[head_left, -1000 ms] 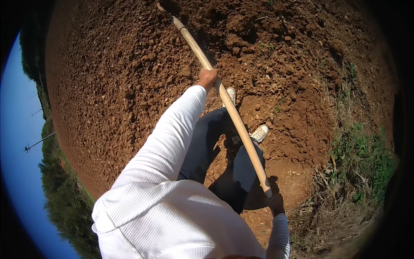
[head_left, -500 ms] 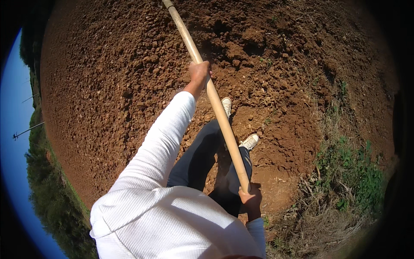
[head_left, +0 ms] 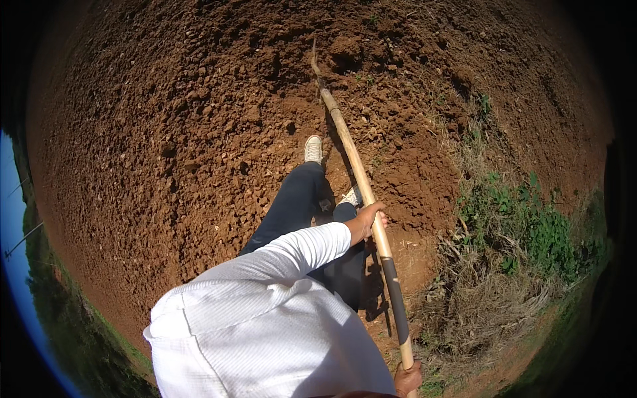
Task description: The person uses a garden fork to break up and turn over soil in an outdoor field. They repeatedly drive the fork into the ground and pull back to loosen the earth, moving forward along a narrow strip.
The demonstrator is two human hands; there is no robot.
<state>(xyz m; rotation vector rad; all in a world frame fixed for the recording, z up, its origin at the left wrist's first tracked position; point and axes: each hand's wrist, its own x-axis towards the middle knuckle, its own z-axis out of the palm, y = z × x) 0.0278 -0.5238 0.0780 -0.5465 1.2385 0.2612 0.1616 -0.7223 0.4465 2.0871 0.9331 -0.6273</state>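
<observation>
A long-handled digging tool (head_left: 352,151) slants across the middle of the view, its pale wooden handle running from the lower right up to the soil. At its far end a thin, curved metal head (head_left: 315,66) shows edge-on against the broken earth, so its exact shape is hard to tell. My left hand (head_left: 367,221) is wrapped round the handle about midway, near my thigh. Lower down, close to the handle's near end, my right hand (head_left: 408,378) grips it, partly cut off by the picture's bottom edge. A dark stretch of handle lies between both hands.
Loose, lumpy reddish-brown soil (head_left: 206,132) spreads ahead and to the left. My pale shoe (head_left: 313,149) stands on it beside the handle. Green weeds (head_left: 547,232) and dry grass (head_left: 491,298) grow at the right. Dark trees and sky show at the far left.
Both hands have moved back toward me and to the right with the handle. The tool's metal head has come into view at the soil. My view has shifted slightly left-to-right over the ground.
</observation>
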